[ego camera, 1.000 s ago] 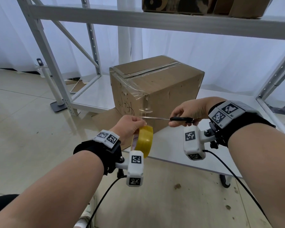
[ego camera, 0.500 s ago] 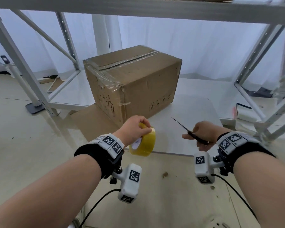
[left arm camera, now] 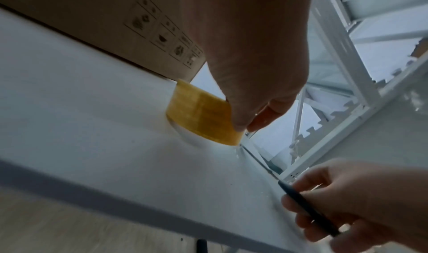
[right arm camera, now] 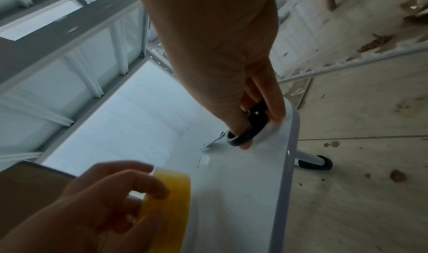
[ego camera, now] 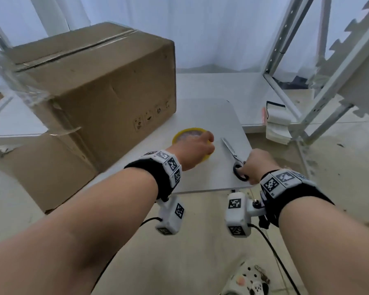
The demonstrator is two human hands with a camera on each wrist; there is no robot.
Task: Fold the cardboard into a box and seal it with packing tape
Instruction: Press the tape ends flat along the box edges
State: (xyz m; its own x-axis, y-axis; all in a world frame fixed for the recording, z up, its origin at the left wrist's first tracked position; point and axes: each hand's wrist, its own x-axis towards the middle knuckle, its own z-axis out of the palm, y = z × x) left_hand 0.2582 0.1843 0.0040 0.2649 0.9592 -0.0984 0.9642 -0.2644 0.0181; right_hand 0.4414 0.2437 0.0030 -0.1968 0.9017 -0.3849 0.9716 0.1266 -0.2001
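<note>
The brown cardboard box [ego camera: 98, 81] stands closed on the white table [ego camera: 209, 113], with clear tape along its top seam and down its left end. To the right of the box the yellow tape roll [ego camera: 188, 133] lies flat on the table. My left hand [ego camera: 202, 145] grips the roll's rim; the left wrist view shows the tape roll [left arm camera: 201, 116] touching the tabletop. The scissors [ego camera: 232, 152] lie with closed blades on the table, pointing away from me. My right hand [ego camera: 249, 167] curls round their black handle [right arm camera: 245, 136] near the table's front right corner.
A white metal rack [ego camera: 285, 60] surrounds the table at the back and right. A stack of white sheets [ego camera: 277, 124] sits on its low shelf at the right. Flat cardboard [ego camera: 47, 167] lies on the floor at the left. A patterned shoe [ego camera: 247, 282] shows below.
Both hands have come down from mid-air to the table. The tape roll now lies flat on the tabletop and the scissors rest on it to the right.
</note>
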